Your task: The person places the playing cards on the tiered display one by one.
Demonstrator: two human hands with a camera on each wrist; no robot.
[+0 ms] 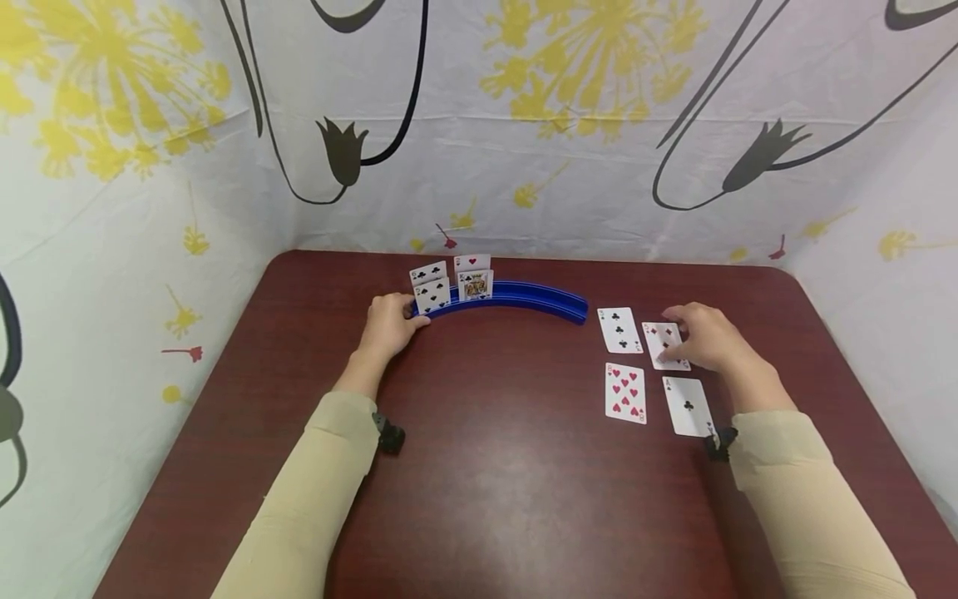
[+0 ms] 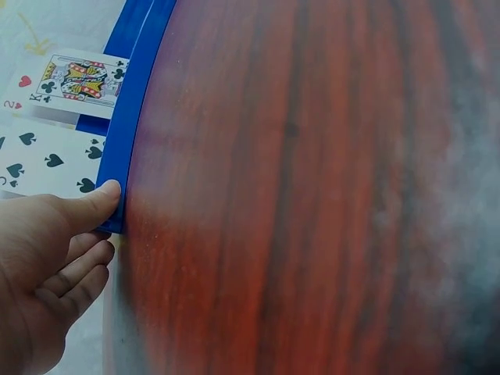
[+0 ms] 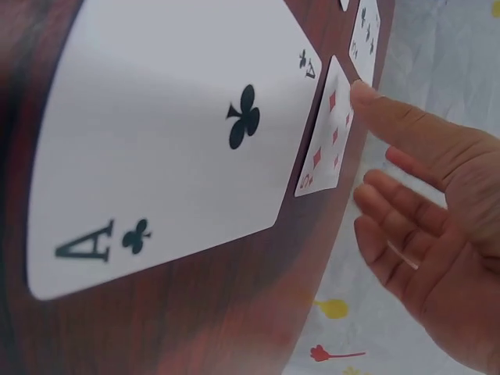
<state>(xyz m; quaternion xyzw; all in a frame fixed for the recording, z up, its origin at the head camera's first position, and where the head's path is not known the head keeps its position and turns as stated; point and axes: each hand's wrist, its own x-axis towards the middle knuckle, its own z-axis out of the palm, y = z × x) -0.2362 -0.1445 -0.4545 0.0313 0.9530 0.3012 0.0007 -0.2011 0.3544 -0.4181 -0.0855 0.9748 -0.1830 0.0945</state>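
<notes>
At its left end, my left hand grips the curved blue card holder, thumb on the front wall and the other fingers behind. Upright in the holder stand a king of clubs before a two of hearts, and a spades card before another black card. My right hand is over the right side of the five of diamonds, which lies face up on the table. Its thumb overlaps the card's edge in the right wrist view; the other fingers are spread apart from the thumb.
Face up around the five of diamonds lie a three of clubs, a hearts card and an ace of clubs. The dark red table meets a patterned cloth wall at its back.
</notes>
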